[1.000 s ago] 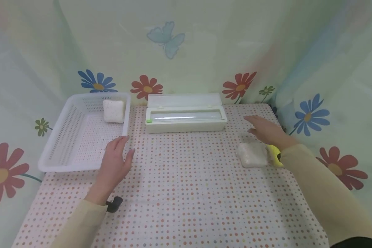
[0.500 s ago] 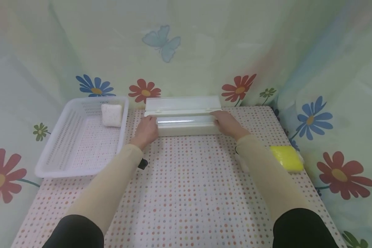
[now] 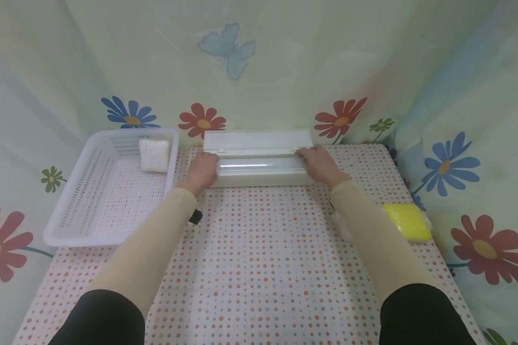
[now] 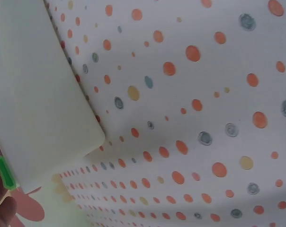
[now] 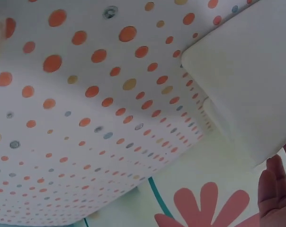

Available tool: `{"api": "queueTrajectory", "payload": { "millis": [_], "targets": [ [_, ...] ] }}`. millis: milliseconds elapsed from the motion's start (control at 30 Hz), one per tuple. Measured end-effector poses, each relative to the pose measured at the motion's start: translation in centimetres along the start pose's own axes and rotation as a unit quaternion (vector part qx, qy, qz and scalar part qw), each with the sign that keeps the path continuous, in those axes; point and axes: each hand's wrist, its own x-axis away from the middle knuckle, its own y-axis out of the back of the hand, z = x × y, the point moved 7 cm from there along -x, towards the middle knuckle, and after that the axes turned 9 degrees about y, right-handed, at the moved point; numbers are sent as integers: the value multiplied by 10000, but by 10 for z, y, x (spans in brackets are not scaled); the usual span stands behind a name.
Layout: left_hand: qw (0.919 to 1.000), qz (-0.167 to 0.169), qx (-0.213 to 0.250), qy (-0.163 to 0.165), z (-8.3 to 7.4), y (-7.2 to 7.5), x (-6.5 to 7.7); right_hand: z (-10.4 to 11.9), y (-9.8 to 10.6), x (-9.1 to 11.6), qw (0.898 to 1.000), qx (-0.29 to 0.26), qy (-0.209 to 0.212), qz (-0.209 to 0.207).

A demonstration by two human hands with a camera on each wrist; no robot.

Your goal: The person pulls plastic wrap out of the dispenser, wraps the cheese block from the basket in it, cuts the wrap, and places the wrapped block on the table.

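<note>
At the back of the table, a white cling film dispenser [image 3: 263, 179] has its lid [image 3: 258, 140] raised, with the shiny film roll [image 3: 259, 165] showing inside. My left hand [image 3: 202, 171] grips its left end, fingers curled at the upper edge. The right hand [image 3: 321, 165] holds the opposite end in a similar way. A green slider [image 4: 4, 173] sits at the dispenser's corner beside my left fingertips in the left wrist view. Fingers of the right hand [image 5: 275, 194] meet the edge of the dispenser [image 5: 247, 80] in the right wrist view. Whether any film is pinched cannot be seen.
A white plastic basket [image 3: 108, 237] on the left contains a white wrapped block [image 3: 154, 155]. On the right lies a yellow packet [image 3: 407, 222]. Another pale wrapped block [image 3: 341, 226] is mostly hidden under my right forearm. A flowered curtain [image 3: 276, 72] hangs behind the dotted tablecloth [image 3: 259, 268].
Both hands came inward from beside the basket and above the pale block to the dispenser's ends. Since half a second ago they have barely moved.
</note>
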Motion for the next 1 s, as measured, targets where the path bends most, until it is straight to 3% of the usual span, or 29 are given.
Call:
{"api": "queueTrajectory", "payload": {
  "millis": [200,333,467,567,767,1000],
  "targets": [
    [9970,174,732,198,5,6,-3,-4,1,-2,9994,-290,95,-155],
    [9881,214,1463,425,9,5,-2,-8,3,-1,9975,-542,-13,-457],
    [9792,16,1939,591,14,3,-4,-14,6,-1,9926,-891,-192,-799],
    [9752,-84,2101,686,17,1,-5,-17,8,-1,9906,-932,-281,-963],
    [9786,-185,1911,736,19,2,-5,-18,10,4,9876,-941,-194,-1246],
    [9790,-256,1917,643,19,7,-3,-23,11,12,9785,-1330,-139,-1572]
  ]
}}
